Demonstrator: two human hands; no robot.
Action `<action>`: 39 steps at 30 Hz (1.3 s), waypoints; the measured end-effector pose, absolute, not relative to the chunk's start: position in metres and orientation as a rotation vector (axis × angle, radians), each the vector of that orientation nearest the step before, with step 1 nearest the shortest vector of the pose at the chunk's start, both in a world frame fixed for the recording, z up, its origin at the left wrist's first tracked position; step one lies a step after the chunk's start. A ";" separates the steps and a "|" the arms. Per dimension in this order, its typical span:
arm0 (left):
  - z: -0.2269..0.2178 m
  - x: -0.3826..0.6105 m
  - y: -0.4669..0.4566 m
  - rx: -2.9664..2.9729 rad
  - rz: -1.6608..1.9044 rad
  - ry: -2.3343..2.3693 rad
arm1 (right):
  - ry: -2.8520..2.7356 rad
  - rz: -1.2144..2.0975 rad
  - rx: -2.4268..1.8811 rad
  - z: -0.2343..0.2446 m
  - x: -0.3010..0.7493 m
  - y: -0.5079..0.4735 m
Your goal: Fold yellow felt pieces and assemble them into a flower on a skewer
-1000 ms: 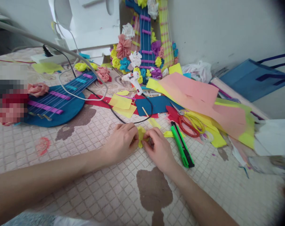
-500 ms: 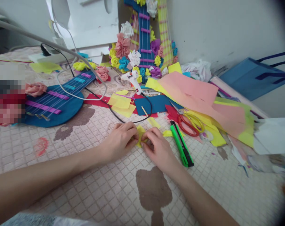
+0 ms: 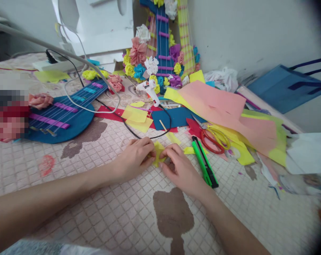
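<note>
A small piece of yellow crepe paper [image 3: 158, 153] is pinched between my two hands, low over the patterned cloth. My left hand [image 3: 138, 156] grips its left side, fingers curled and mostly seen from the back. On the other side, my right hand [image 3: 177, 165] pinches the right edge between thumb and fingers. Close to my right hand lies a green box cutter [image 3: 204, 163]. Beyond it rest scissors with red and yellow handles [image 3: 215, 140]. Yellow paper pieces [image 3: 136, 117] and a dark blue strip [image 3: 173, 117] lie past my hands.
A white glue gun [image 3: 150, 90] stands beyond the papers, its black cord [image 3: 127, 125] looping toward my hands. At left lies a blue paper guitar [image 3: 62, 122]. Pink sheets [image 3: 213, 99] spread to the right. Flower-covered guitars [image 3: 162, 46] lean at the back.
My right hand has shifted very slightly, and the yellow paper shows a little more between my fingers. Everything else stays in place.
</note>
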State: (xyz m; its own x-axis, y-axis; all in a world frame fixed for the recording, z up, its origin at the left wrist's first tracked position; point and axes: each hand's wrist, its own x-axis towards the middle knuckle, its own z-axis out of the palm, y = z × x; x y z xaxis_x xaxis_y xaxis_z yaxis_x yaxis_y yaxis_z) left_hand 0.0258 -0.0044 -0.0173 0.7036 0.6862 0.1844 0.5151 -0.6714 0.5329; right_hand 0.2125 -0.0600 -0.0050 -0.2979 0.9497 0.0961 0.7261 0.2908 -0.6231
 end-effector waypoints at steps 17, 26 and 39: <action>-0.017 0.028 -0.006 2.434 0.536 0.932 | -2.096 0.451 -1.609 -0.014 0.202 -0.061; -0.014 0.024 0.001 2.220 0.776 0.916 | -2.090 0.466 -1.586 -0.015 0.202 -0.061; -0.017 0.029 -0.010 2.436 0.527 0.921 | -2.112 0.635 -1.491 -0.007 0.210 -0.060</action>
